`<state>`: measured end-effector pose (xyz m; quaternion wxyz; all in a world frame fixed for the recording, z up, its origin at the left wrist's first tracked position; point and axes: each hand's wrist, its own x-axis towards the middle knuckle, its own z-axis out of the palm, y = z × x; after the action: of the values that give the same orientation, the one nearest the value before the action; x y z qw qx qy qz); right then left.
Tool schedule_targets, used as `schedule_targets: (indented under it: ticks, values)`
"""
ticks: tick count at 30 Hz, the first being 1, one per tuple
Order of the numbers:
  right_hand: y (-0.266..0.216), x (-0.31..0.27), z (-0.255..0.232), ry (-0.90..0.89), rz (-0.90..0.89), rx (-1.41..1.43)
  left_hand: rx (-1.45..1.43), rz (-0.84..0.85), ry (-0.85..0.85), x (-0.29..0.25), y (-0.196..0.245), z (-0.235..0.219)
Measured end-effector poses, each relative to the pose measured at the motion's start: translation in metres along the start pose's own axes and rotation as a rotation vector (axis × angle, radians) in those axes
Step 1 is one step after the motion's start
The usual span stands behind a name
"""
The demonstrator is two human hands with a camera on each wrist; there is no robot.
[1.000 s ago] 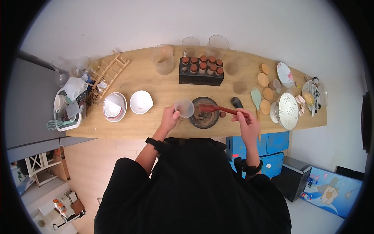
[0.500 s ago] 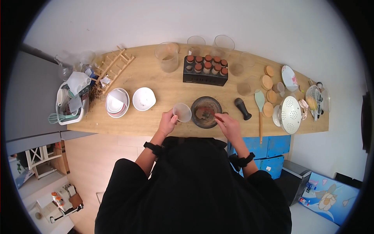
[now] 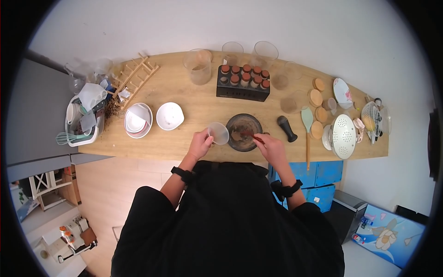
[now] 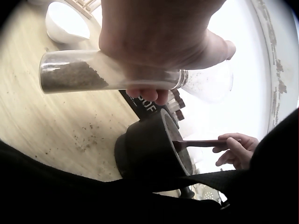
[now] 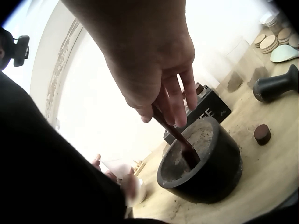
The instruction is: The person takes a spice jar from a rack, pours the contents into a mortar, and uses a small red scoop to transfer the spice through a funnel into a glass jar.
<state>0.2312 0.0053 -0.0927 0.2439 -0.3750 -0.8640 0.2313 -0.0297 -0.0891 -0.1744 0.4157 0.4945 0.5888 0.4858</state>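
Right hand [image 3: 273, 150] pinching red spatula [image 5: 190, 157] by handle; head inside black bowl [image 5: 217, 172], probably for scraping wall. Left hand [image 3: 200, 146] curled round glass tube [image 4: 91, 70], just beside bowl; likely upright so brown powder [image 4: 70, 77] stays low. Funnel [image 3: 218, 134] at tube mouth, presumably widening it. Spatula slants, head down, handle up toward right hand. Tube's long axis near vertical, funnel end up.

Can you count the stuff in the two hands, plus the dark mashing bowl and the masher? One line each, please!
Glass tube in the left hand: 1
Clear funnel at the tube's mouth: 1
Red spatula in the right hand: 1
Dark mashing bowl: 1
Masher, lying on the table: 1
Total: 5
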Motion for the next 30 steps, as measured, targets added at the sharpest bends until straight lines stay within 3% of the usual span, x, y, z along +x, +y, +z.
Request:
schedule_targets:
  ticks: [3, 7, 9, 15, 30]
  values:
    - [0.009, -0.004, 0.006, 0.081, 0.164, 0.11, 0.04, -0.002, -0.032, 0.001, 0.007, -0.001]
    - [0.016, -0.001, 0.006, 0.044, 0.35, 0.088, 0.077, -0.021, -0.077, 0.001, 0.007, -0.003]
    - [0.029, -0.002, 0.017, 0.092, 0.737, 0.618, 0.102, -0.028, -0.084, 0.0, 0.006, -0.003]
    - [0.05, -0.012, 0.023, 0.151, 0.987, 0.989, 0.119, -0.032, -0.087, 0.0, 0.006, -0.004]
    - [0.063, -0.029, 0.029, 0.104, 1.012, 1.195, 0.132, -0.07, -0.053, 0.0, -0.001, -0.004]
